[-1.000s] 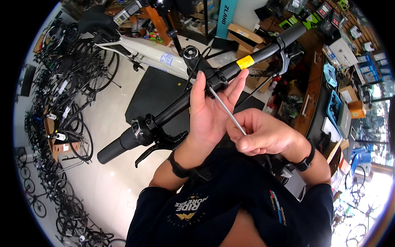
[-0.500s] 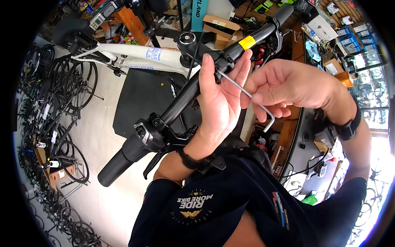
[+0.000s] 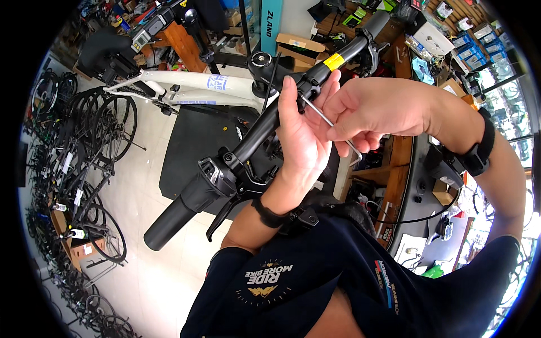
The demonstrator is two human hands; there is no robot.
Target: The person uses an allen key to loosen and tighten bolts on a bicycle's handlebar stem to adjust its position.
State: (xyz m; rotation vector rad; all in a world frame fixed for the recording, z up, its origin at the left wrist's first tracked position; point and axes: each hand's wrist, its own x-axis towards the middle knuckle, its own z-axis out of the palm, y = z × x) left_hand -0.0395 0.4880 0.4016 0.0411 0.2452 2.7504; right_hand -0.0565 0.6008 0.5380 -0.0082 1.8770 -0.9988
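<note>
A silver hex key (image 3: 319, 111) runs from the black stem clamp (image 3: 308, 86) of a handlebar down to its bent end below my right hand (image 3: 377, 107). The thumb and fingers of that hand are closed on the key's long shaft. Beside the clamp, my left hand (image 3: 304, 135) has its palm turned up and its thumb and fingers stretched out and apart. The thumb lies over the black handlebar (image 3: 256, 137); the fingertips reach up by the clamp. A black grip (image 3: 176, 221) with a brake lever (image 3: 220, 219) sits at the bar's near left end.
The white bicycle frame (image 3: 197, 83) extends left to a black saddle (image 3: 105, 48). Beneath it lies a black mat (image 3: 191, 152). Many bicycles line the left side. A workbench (image 3: 414, 169) with tools stands at the right; an open cardboard box (image 3: 301, 48) is behind the bar.
My right hand has shifted slightly left, and the hex key's bent end has moved up and left with it. My left hand stays beside the clamp. The whole view has shifted slightly.
</note>
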